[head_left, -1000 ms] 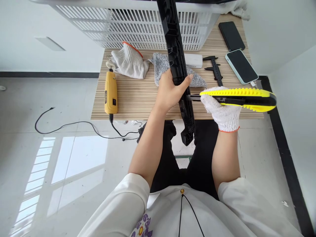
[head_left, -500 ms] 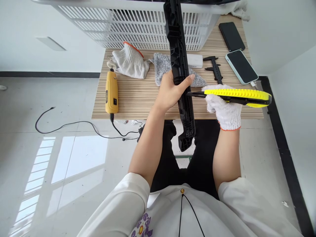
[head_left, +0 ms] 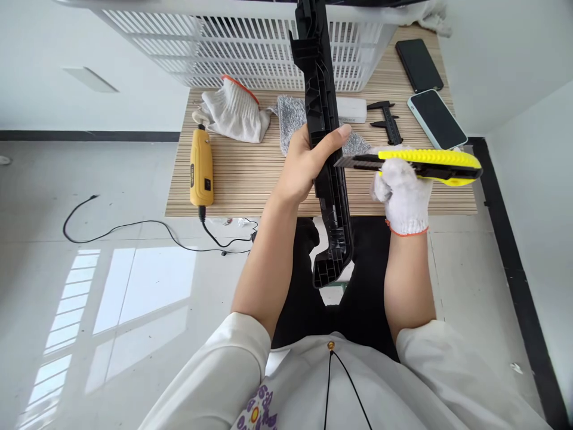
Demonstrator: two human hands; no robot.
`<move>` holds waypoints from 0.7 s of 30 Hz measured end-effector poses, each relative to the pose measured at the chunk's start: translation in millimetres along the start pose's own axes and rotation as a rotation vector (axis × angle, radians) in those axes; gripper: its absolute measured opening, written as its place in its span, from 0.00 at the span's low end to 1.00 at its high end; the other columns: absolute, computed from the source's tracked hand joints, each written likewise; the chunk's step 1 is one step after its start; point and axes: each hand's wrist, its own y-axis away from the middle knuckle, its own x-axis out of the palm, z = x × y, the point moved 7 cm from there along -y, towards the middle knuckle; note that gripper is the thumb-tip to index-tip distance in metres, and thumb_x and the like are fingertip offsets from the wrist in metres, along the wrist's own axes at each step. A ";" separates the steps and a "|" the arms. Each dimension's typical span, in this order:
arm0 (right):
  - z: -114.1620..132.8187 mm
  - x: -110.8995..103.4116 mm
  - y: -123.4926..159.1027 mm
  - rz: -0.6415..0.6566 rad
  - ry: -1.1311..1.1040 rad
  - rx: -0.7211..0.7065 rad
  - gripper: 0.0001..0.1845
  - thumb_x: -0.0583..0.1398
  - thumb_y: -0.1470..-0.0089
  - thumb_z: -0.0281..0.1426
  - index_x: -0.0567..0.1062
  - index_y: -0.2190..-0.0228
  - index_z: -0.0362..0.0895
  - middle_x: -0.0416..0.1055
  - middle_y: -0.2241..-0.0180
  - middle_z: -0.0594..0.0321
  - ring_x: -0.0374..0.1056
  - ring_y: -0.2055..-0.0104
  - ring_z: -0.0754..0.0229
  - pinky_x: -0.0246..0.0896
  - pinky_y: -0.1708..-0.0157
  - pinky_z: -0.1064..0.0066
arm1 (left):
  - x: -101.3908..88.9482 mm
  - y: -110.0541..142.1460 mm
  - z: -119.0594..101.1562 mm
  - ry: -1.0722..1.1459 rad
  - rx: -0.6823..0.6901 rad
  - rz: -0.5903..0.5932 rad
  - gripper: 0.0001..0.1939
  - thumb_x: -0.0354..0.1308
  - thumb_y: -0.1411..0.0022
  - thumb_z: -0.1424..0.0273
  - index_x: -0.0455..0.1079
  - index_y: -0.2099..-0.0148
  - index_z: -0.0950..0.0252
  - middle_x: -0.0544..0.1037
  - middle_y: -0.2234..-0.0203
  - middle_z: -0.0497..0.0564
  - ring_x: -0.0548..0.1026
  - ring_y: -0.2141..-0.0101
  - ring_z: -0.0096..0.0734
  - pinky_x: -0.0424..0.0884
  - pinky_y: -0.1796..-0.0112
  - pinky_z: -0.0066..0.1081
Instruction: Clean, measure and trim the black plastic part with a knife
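While my left hand [head_left: 301,165] clamped the long black plastic part [head_left: 333,206], my right hand [head_left: 406,197] gripped the yellow-black knife [head_left: 441,157] at its edge; any stroke required steadiness.

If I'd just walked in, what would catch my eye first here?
Probably the bright yellow utility knife in the gloved right hand, its blade at the edge of a long black plastic part. The bare left hand grips that part upright in the view. Next, perhaps, the yellow corded tool on the table's left side.
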 end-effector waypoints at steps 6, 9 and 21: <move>0.8 -3.8 1.0 0.004 0.089 0.006 0.21 0.70 0.58 0.53 0.74 0.73 0.51 0.60 0.83 0.71 0.49 0.85 0.66 0.47 0.85 0.69 | -2.2 1.4 -1.0 0.004 -0.002 -0.031 0.28 0.67 0.40 0.51 0.55 0.73 0.61 0.53 0.76 0.45 0.68 0.71 0.26 0.66 0.73 0.28; -3.9 5.4 2.6 0.125 0.068 0.082 0.21 0.71 0.60 0.52 0.74 0.74 0.51 0.61 0.83 0.70 0.50 0.85 0.66 0.46 0.86 0.70 | -3.2 1.8 0.0 0.012 -0.007 -0.037 0.26 0.68 0.39 0.54 0.56 0.73 0.61 0.55 0.76 0.46 0.68 0.70 0.27 0.67 0.72 0.30; 4.4 9.7 2.0 0.179 -0.011 0.006 0.20 0.72 0.58 0.51 0.78 0.71 0.49 0.65 0.81 0.70 0.53 0.84 0.66 0.49 0.86 0.71 | -4.2 3.7 0.3 0.103 -0.102 -0.090 0.19 0.65 0.34 0.67 0.58 0.72 0.62 0.58 0.76 0.45 0.67 0.72 0.23 0.66 0.73 0.24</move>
